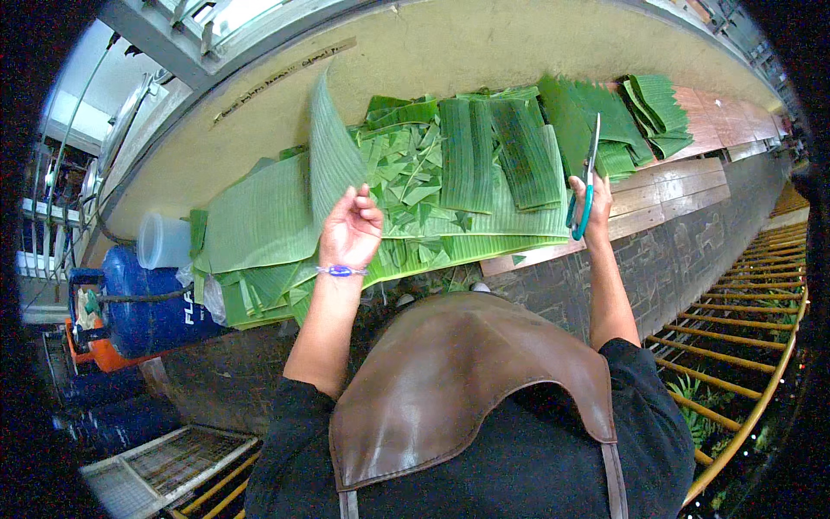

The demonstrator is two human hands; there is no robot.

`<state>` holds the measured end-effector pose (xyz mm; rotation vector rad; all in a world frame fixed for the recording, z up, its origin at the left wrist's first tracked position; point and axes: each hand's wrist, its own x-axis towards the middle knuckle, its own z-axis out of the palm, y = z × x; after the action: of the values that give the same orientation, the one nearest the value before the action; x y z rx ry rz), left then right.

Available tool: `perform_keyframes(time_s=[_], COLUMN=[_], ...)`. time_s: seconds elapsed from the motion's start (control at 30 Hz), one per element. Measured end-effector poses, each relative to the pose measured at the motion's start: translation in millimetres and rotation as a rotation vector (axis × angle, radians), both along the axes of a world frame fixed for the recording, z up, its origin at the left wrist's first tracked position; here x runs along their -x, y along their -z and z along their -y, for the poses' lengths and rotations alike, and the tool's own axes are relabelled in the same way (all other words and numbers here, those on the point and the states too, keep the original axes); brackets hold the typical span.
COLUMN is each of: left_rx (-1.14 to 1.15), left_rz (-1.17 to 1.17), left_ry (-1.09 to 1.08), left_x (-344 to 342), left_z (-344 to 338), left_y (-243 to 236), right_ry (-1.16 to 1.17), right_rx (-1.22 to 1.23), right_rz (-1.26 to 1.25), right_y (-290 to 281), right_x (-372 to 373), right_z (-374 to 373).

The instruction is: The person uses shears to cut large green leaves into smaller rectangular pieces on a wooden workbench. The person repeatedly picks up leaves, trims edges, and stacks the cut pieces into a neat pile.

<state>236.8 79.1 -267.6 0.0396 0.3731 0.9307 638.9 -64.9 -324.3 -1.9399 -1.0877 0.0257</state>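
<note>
Our left hand (353, 221) pinches an upright leaf (333, 147) in curled fingers above the bench (679, 186), while our right hand (596, 212) grips the scissors (584, 201) well to the leaf's right, blades up. We judge the cutting well under way: zigzag-edged stacks (659, 117) at the right look finished, and scraps (406, 160) litter the middle. The leaf in hand and the broad sheet (255, 216) at left seem yet to be trimmed.

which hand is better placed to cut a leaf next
Probably the right hand: it holds the teal-handled scissors, while the left hand is at the raised leaf with no cutting tool visible.
</note>
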Motion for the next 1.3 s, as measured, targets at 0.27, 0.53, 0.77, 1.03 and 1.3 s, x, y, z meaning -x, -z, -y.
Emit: perform_keyframes(time_s=[0.27, 0.53, 0.77, 1.03, 1.3], left_rx=[0.059, 0.355, 0.32, 0.337, 0.327], left_rz=[-0.378, -0.538, -0.558, -0.587, -0.555], left_ry=[0.32, 0.177, 0.139, 0.179, 0.186], left_x=[-115.6, -79.4, -72.1, -82.0, -82.3], left_z=[43.0, 42.8, 34.9, 27.2, 28.5], left_y=[86.0, 142.6, 160.9, 149.5, 148.3], right_ry=[-0.24, -0.427, -0.434, -0.555, -0.519], right_rx=[0.468, 0.548, 0.501, 0.405, 0.473], right_rz=[0.416, 0.244, -0.209, -1.084, -1.082], right_y=[23.9, 3.5, -2.5, 24.9, 44.0], right_x=[19.2, 33.7, 67.7, 143.9, 165.0], right_z=[-21.9, 6.5, 41.4, 63.8, 54.4])
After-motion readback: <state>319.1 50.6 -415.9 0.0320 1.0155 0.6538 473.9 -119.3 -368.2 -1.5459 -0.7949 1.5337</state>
